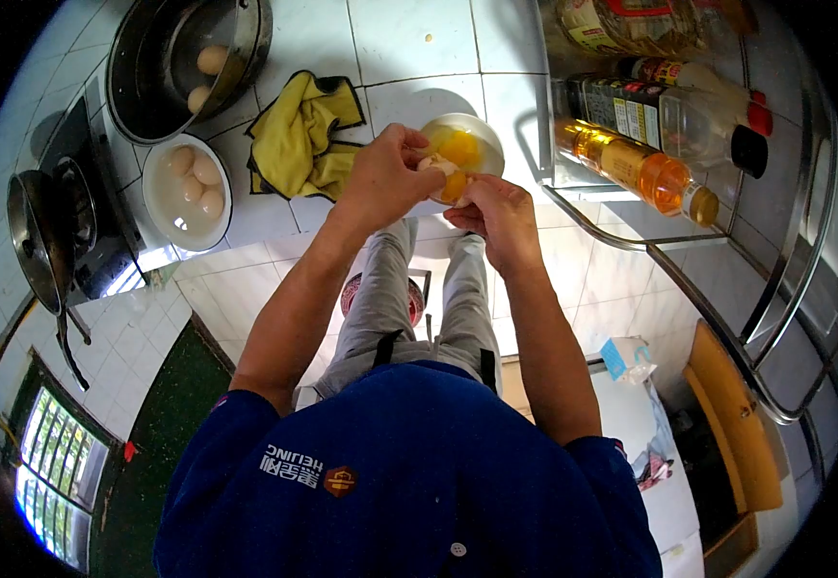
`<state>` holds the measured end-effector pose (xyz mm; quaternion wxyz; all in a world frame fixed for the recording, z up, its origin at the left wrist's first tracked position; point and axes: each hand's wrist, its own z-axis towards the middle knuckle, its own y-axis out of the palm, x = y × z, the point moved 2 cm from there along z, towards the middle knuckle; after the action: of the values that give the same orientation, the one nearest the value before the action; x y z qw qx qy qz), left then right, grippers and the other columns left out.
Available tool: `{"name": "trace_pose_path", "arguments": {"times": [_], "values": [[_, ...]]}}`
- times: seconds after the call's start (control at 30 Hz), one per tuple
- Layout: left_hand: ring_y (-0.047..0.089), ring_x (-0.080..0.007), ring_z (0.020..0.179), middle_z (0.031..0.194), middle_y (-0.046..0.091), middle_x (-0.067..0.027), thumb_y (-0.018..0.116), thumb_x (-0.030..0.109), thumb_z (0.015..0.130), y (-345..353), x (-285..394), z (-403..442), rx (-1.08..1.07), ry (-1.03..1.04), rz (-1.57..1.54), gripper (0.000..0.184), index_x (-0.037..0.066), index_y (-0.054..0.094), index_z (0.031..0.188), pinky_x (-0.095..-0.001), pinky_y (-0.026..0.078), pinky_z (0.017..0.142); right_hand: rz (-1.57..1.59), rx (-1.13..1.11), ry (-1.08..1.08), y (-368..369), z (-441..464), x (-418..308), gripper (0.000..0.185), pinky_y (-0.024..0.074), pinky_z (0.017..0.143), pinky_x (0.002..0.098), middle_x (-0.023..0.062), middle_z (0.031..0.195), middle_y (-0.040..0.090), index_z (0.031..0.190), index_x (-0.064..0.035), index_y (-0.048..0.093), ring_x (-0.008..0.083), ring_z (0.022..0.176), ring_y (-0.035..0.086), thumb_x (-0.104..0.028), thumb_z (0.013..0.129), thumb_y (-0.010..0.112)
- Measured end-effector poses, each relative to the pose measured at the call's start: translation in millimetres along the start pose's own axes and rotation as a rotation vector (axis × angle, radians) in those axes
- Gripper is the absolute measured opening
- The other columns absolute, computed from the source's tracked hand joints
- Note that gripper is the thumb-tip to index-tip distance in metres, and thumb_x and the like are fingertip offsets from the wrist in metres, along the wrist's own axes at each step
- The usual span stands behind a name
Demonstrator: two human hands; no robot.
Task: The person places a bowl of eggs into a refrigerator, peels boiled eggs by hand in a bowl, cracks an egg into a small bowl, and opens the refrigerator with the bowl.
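A cracked egg (437, 167) is held between both hands, with its yolk (455, 186) showing in the gap. My left hand (390, 175) pinches the shell from the left. On the right side, my right hand (501, 217) has its fingers closed on the same shell. Just beyond the fingers is a white bowl (495, 144) with yellow egg (459, 147) in it. The egg in my hands overlaps the bowl's near rim, so part of that rim is hidden.
Left of my hands lies a yellow-green cloth (294, 140). Several eggs sit in a white bowl (224, 207) of liquid; two more are in a dark pot (135, 58). A pan (39, 231) stands far left. Bottles (631, 169) fill a metal rack (665, 252) at right.
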<state>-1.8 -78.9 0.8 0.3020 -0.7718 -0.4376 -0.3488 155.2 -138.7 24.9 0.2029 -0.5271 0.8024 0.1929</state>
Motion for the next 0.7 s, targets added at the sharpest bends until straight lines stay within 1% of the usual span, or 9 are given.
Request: {"name": "trace_pose_path", "arguments": {"times": [0.1,0.2,0.3,0.37,0.5,0.57,0.6,0.63,0.7], "values": [[0.066,-0.0235,0.095,0.104,0.064,-0.0194,0.070,0.009,0.079,0.2,16.5,-5.6,0.015,0.003,0.104,0.044,-0.006,0.049,0.114,-0.0320,0.056,0.080,-0.081,0.020,-0.053,-1.2,0.7,-2.2,0.036,0.0566,0.066,0.0250,0.0133,0.086,0.067,0.112,0.0081,0.058,0.0164,0.068,0.067,-0.010,0.082,0.060],[0.069,-0.0303,0.087,0.097,0.067,-0.0230,0.070,0.020,0.073,3.1,15.5,-7.4,0.127,0.148,0.160,0.046,-0.005,0.053,0.107,-0.0339,0.055,0.076,-0.174,0.067,-0.141,-3.9,2.7,-2.3,0.040,0.0558,0.065,0.0240,0.0145,0.089,0.067,0.116,0.0092,0.056,0.0167,0.070,0.067,-0.008,0.081,0.061],[0.067,-0.0246,0.095,0.104,0.064,-0.0196,0.072,0.010,0.076,3.2,25.6,-13.9,0.124,0.172,0.212,0.042,-0.004,0.050,0.109,-0.0332,0.055,0.081,-0.358,0.135,-0.222,-5.8,2.9,-2.3,0.043,0.0544,0.065,0.0244,0.0140,0.092,0.068,0.119,0.0091,0.054,0.0160,0.072,0.067,-0.008,0.080,0.063],[0.067,-0.0250,0.095,0.104,0.064,-0.0188,0.073,0.010,0.076,4.2,31.8,-19.9,0.136,0.188,0.261,0.043,-0.003,0.049,0.110,-0.0336,0.056,0.079,-0.604,0.231,-0.426,-3.8,-5.1,-8.3,0.044,0.0529,0.065,0.0251,0.0135,0.095,0.068,0.119,0.0071,0.054,0.0146,0.073,0.067,-0.011,0.080,0.065],[0.068,-0.0265,0.092,0.103,0.064,-0.0161,0.074,0.010,0.076,6.6,29.2,-26.5,0.156,0.279,0.326,0.045,0.001,0.049,0.113,-0.0332,0.058,0.075,-0.666,0.269,-0.414,-1.4,-17.1,-11.9,0.043,0.0523,0.067,0.0253,0.0133,0.094,0.069,0.118,0.0045,0.056,0.0128,0.073,0.067,-0.013,0.080,0.067],[0.067,-0.0259,0.092,0.104,0.064,-0.0154,0.074,0.009,0.075,5.6,32.7,-33.2,0.159,0.309,0.380,0.046,0.002,0.049,0.113,-0.0324,0.058,0.075,-0.704,0.304,-0.495,-1.8,-23.7,-13.4,0.039,0.0549,0.068,0.0311,0.0151,0.089,0.070,0.112,0.0022,0.059,0.0222,0.073,0.070,-0.017,0.078,0.068],[0.067,-0.0253,0.092,0.105,0.063,-0.0147,0.074,0.008,0.075,4.8,34.6,-36.0,0.165,0.335,0.432,0.046,0.004,0.049,0.114,-0.0317,0.058,0.075,-0.701,0.305,-0.498,-2.7,-26.2,-14.2,0.039,0.0549,0.068,0.0311,0.0151,0.089,0.070,0.112,0.0022,0.059,0.0222,0.073,0.070,-0.017,0.078,0.068],[0.067,-0.0253,0.092,0.105,0.063,-0.0147,0.074,0.008,0.075,5.3,32.0,-37.2,0.165,0.339,0.433,0.046,0.004,0.049,0.114,-0.0317,0.058,0.075,-0.703,0.281,-0.480,-3.9,-29.1,-14.8,0.041,0.0536,0.068,0.0282,0.0134,0.091,0.070,0.113,0.0024,0.058,0.0175,0.073,0.069,-0.015,0.078,0.069],[0.066,-0.0309,0.084,0.100,0.064,-0.0146,0.074,0.009,0.073,5.6,30.6,-41.3,0.284,0.568,0.303,0.044,0.005,0.051,0.110,-0.0353,0.054,0.069,-0.700,0.260,-0.470,-6.0,-32.5,-15.1,0.042,0.0524,0.068,0.0254,0.0118,0.094,0.069,0.115,0.0026,0.057,0.0129,0.072,0.067,-0.013,0.078,0.071]]}}
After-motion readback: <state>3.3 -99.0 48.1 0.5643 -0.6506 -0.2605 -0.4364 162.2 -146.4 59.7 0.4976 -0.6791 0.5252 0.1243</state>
